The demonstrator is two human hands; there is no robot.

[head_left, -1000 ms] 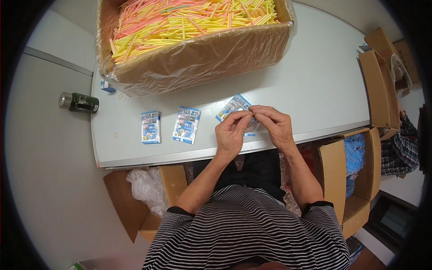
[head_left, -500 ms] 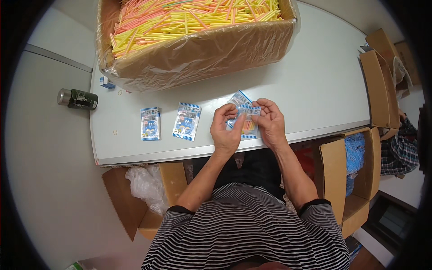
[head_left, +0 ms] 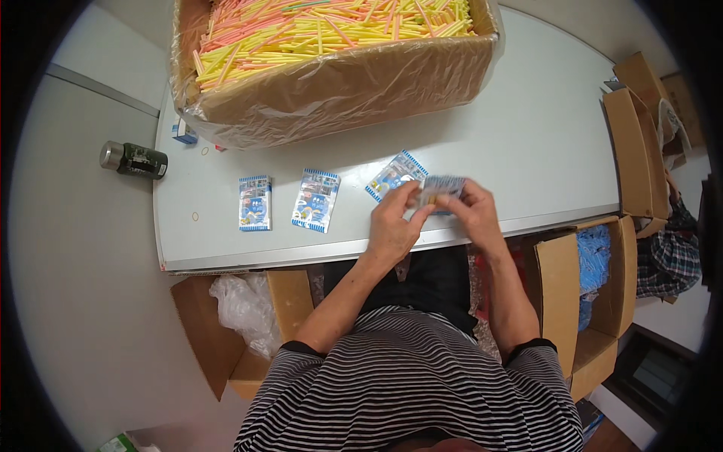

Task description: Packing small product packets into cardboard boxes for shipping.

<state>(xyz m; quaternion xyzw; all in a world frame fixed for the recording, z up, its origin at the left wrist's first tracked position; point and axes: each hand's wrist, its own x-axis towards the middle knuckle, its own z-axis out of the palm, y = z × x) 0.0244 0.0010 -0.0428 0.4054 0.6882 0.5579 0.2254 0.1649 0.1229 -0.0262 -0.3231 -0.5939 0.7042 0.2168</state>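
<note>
Near the table's front edge, my left hand [head_left: 393, 226] and my right hand [head_left: 480, 215] are closed on one small plastic packet [head_left: 446, 184]. It is blue and silver and smeared by motion, and my fingers cover its lower part. Just behind my left hand lies another printed packet [head_left: 395, 172], tilted on the tabletop. Farther left, a flat blue-and-silver packet [head_left: 316, 200] lies beside a neat packet or small stack [head_left: 255, 203]; I cannot tell which.
A plastic-lined carton [head_left: 339, 90] full of yellow and pink straws [head_left: 324, 38] stands at the back of the white table [head_left: 550, 128]. A dark flask [head_left: 135, 160] is at the left. Open cardboard boxes [head_left: 557, 301] flank my legs, one holding clear plastic [head_left: 245, 309].
My hands have shifted slightly right, and the held packet has tipped and moved right, off the packet behind it. That one now shows more fully. The view has shifted slightly.
</note>
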